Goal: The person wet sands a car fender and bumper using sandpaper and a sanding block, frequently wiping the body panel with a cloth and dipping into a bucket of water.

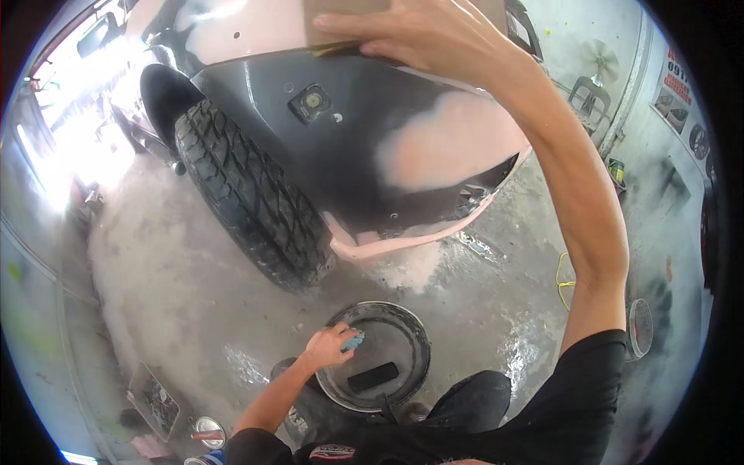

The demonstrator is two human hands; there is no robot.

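My left hand (329,347) is closed round a blue-green sponge (354,339) over the left rim of a round black tub (425,353). In the tub's greyish water sits a black rectangular block (373,377). My right hand (411,35) reaches up to the vehicle's body, fingers stretched out and lying across a tan flat area with a yellowish lower edge; whether that is a separate sheet I cannot tell. Below it is a dark grey bumper (349,139) with pink, sanded-looking filler patches (457,143).
A knobby black tyre (248,194) stands left of the bumper. On the floor at lower left are a grey tray (159,399) and a round tin (208,432). A fan (599,62), a chair (590,101) and a yellow cord (566,283) are at right.
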